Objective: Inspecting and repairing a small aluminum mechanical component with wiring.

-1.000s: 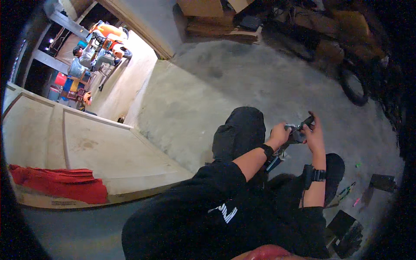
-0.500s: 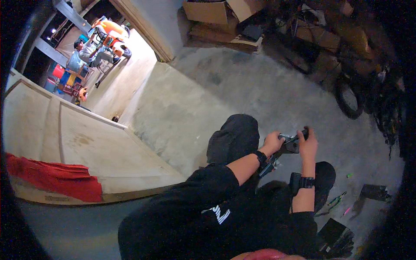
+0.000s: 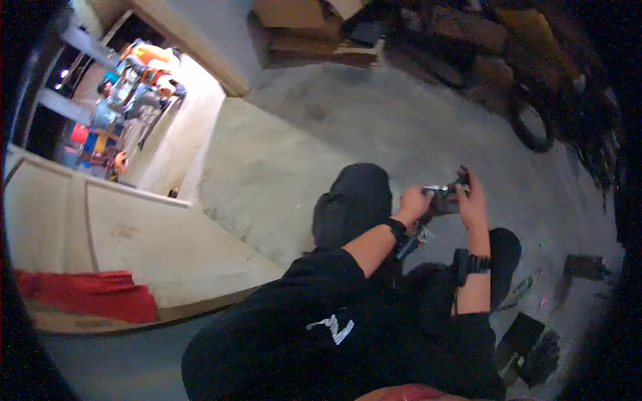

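Observation:
My left hand [image 3: 413,204] and my right hand [image 3: 471,200] are both closed on a small dark mechanical part [image 3: 443,199] with a shiny silver section, held out beyond my knees. The right fingers reach up over its far end; blur hides its finer detail. Below my left hand, between my legs, lies or hangs a dark tool-like item [image 3: 409,246] with a bluish-grey piece, partly hidden by my arm. On the floor by my right knee are slim green tools [image 3: 527,286], a small pink item [image 3: 544,301] and black flat pieces [image 3: 523,337].
A black tyre [image 3: 531,120], cardboard boxes [image 3: 297,27] and dark clutter line the back and right. A cream panel [image 3: 147,234] with a red cloth [image 3: 87,294] is at left. Through the doorway, a person [image 3: 110,90] sits beside an orange-and-white motorbike [image 3: 154,57].
The whole view has shifted a little as my head moved. My hands stay on the part, shifting slightly up and left in the frame since half a second ago.

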Action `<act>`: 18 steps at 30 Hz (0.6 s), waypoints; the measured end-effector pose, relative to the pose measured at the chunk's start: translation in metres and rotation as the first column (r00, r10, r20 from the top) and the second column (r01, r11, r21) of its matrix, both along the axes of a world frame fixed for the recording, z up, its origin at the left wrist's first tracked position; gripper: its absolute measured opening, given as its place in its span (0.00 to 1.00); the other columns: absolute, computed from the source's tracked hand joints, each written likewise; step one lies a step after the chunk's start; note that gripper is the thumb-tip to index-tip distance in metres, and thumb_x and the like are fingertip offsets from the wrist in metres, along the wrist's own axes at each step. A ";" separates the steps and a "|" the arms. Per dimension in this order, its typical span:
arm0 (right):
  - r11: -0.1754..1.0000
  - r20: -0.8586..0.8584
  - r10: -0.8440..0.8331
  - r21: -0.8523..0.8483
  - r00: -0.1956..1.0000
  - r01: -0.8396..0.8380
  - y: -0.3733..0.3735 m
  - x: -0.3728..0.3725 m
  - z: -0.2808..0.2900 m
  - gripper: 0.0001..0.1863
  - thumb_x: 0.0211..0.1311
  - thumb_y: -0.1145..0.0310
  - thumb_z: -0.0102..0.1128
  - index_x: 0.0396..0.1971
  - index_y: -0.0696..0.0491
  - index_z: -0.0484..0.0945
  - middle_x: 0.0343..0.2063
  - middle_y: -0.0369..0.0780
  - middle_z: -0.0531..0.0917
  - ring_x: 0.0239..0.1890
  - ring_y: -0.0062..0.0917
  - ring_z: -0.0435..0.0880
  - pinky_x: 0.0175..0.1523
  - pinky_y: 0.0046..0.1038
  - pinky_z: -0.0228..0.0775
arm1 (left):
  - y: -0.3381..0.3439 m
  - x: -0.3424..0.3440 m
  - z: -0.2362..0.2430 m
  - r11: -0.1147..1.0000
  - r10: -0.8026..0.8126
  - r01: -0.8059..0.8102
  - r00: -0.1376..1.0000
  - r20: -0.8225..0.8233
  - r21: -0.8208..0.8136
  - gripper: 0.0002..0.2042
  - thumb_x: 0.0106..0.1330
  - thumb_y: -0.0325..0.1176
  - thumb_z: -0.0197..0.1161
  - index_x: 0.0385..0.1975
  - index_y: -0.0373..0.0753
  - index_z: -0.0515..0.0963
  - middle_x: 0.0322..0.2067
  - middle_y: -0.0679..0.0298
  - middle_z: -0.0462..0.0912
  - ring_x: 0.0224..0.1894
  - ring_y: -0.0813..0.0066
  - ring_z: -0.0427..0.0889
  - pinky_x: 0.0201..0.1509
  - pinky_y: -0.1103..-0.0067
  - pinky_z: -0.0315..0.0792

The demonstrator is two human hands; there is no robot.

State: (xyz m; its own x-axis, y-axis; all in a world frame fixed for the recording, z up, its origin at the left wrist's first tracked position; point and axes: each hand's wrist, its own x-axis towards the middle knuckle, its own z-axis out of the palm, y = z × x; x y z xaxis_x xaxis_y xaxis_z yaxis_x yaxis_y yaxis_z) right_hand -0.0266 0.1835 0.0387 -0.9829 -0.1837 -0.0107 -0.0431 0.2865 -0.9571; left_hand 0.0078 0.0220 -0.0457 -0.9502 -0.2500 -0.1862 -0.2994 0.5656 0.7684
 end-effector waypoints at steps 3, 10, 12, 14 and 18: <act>1.000 0.109 0.018 0.004 0.994 -0.018 -0.009 0.000 0.011 0.24 0.63 0.73 0.58 0.60 0.51 0.69 0.45 0.44 0.81 0.40 0.26 0.83 0.34 0.27 0.80 | -0.004 0.006 -0.004 0.998 0.054 -0.053 0.996 -0.071 0.021 0.17 0.59 0.42 0.65 0.42 0.37 0.80 0.37 0.47 0.83 0.42 0.47 0.82 0.46 0.61 0.75; 0.977 -0.104 -0.076 0.190 0.992 0.094 0.004 -0.004 -0.010 0.21 0.59 0.72 0.63 0.54 0.54 0.74 0.33 0.44 0.82 0.27 0.24 0.83 0.26 0.26 0.78 | 0.008 0.010 0.021 0.999 -0.028 0.028 0.999 0.024 0.016 0.16 0.59 0.42 0.65 0.42 0.39 0.81 0.37 0.49 0.84 0.42 0.47 0.82 0.47 0.62 0.75; 0.975 -0.101 -0.135 0.165 0.986 0.151 0.000 -0.008 -0.008 0.23 0.57 0.69 0.65 0.54 0.56 0.74 0.32 0.46 0.83 0.25 0.28 0.83 0.28 0.29 0.77 | 0.003 0.004 0.025 1.000 -0.026 0.026 1.000 0.006 -0.003 0.16 0.59 0.41 0.65 0.41 0.38 0.81 0.37 0.49 0.84 0.42 0.47 0.82 0.46 0.62 0.75; 0.982 0.125 -0.184 0.076 0.975 0.175 -0.015 0.005 0.011 0.27 0.55 0.64 0.67 0.54 0.58 0.73 0.32 0.50 0.83 0.23 0.37 0.83 0.33 0.34 0.77 | -0.003 0.012 0.019 0.999 0.019 -0.020 1.000 -0.014 -0.047 0.16 0.60 0.41 0.65 0.40 0.36 0.80 0.36 0.48 0.84 0.41 0.46 0.82 0.46 0.61 0.75; 0.911 -0.130 -0.160 0.363 0.979 0.197 -0.009 0.015 0.013 0.24 0.58 0.65 0.65 0.52 0.62 0.73 0.25 0.49 0.83 0.29 0.36 0.85 0.31 0.33 0.75 | -0.004 0.019 0.016 1.000 -0.008 0.007 0.997 -0.073 -0.007 0.17 0.60 0.40 0.65 0.41 0.34 0.80 0.36 0.46 0.83 0.41 0.46 0.82 0.47 0.62 0.75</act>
